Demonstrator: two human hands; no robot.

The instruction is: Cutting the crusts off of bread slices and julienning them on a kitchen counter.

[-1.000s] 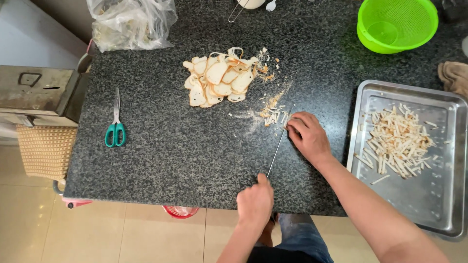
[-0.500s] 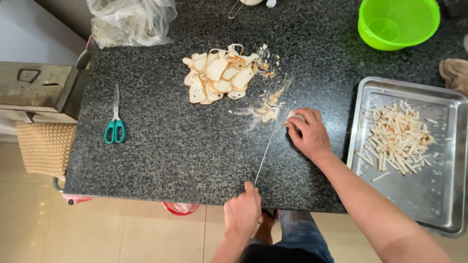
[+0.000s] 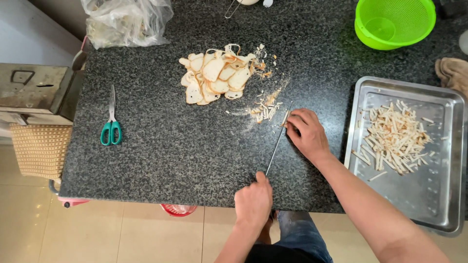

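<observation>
A dark speckled stone counter point(image 3: 161, 156) is filling your view. Your left hand point(image 3: 253, 200) is clamping its grip around the handle of a long thin knife point(image 3: 279, 139) at the near edge, blade lying flat. Your right hand point(image 3: 305, 132) is curling its fingers beside the blade tip, touching small cut strips point(image 3: 265, 111). Pale slices point(image 3: 217, 78) are sitting just beyond; a metal tray point(image 3: 434, 204) of strips is lying to the right.

Left hand point(image 3: 253, 202) grips knife point(image 3: 278, 142); right hand point(image 3: 306, 134) steadies strips point(image 3: 285, 118).

Scissors point(image 3: 111, 127) lie left of slices point(image 3: 217, 80); tray point(image 3: 438, 214) lies right.
</observation>
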